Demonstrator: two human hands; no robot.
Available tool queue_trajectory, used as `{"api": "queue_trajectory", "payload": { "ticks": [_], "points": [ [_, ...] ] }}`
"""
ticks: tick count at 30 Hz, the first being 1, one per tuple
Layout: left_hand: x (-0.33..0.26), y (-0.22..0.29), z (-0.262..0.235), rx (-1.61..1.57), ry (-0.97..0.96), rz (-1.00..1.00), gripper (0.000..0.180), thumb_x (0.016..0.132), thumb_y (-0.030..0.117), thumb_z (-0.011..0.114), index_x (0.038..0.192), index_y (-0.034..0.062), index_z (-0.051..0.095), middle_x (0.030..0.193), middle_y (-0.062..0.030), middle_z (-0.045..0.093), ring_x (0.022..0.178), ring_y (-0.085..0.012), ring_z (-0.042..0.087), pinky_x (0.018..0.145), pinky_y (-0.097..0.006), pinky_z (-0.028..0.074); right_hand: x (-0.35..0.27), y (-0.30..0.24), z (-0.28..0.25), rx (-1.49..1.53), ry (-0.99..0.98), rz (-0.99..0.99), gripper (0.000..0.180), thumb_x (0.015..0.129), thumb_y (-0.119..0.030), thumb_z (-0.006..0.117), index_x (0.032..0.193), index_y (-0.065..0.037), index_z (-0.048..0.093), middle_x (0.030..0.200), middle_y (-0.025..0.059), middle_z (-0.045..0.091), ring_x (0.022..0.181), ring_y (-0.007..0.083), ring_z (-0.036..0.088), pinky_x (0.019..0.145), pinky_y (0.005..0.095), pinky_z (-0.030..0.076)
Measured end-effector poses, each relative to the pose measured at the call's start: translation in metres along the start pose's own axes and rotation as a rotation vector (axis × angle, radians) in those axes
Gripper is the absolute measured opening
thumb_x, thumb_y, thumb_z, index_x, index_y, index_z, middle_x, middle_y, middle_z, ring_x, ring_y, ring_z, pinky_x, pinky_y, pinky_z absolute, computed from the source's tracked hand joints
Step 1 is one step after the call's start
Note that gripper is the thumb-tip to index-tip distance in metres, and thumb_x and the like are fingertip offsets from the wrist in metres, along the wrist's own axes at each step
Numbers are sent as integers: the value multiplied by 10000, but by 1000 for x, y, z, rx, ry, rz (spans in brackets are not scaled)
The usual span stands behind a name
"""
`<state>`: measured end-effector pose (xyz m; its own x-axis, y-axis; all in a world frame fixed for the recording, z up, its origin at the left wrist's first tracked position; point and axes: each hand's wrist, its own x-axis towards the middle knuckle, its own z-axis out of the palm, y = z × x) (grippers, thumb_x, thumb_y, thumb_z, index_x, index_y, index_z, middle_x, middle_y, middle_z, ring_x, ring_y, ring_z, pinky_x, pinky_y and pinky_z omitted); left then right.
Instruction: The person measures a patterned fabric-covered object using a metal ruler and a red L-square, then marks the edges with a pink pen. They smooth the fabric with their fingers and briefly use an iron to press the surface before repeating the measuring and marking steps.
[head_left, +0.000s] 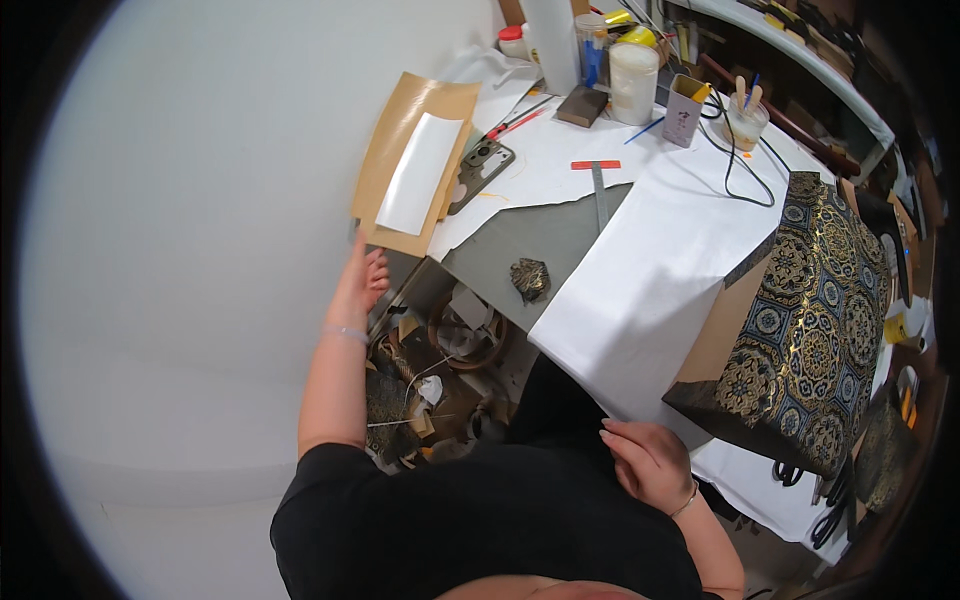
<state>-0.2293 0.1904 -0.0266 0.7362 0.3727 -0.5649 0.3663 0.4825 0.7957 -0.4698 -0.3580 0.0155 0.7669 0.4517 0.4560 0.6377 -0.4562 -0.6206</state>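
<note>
At the white-covered table (640,265), a brown sheet (391,150) is set jutting leftward, perhaps for easy reach; left hand (369,280) poised at its lower edge, grip unclear; right hand (652,465) loosely relaxed, seemingly empty.

tan sheet (432,95), white strip (418,178), black patterned fabric (815,330) with gold and blue medallions, grey mat (500,245), red-and-grey t-shaped ruler (600,190), white cover (625,280), black shirt (450,520)
</note>
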Motion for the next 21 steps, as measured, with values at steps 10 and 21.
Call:
{"api": "queue_trajectory", "payload": {
  "ticks": [10,21],
  "points": [
    [79,52,76,581,-15,479,308,1054,330,713,887,87,623,705,26,549,484,-73,406,416,-258,311,-17,-29,-3,-126,108,-3,455,815,14,801,1256,-63,724,1256,102,746,994,285,737,842,380,599],
    [84,19,84,267,293,521,396,999,376,784,1059,10,644,704,-14,553,468,-105,387,407,-286,313,-22,-38,-7,-156,121,-3,407,836,42,784,1227,-52,722,1228,107,758,958,284,748,796,376,615]
  ]
}}
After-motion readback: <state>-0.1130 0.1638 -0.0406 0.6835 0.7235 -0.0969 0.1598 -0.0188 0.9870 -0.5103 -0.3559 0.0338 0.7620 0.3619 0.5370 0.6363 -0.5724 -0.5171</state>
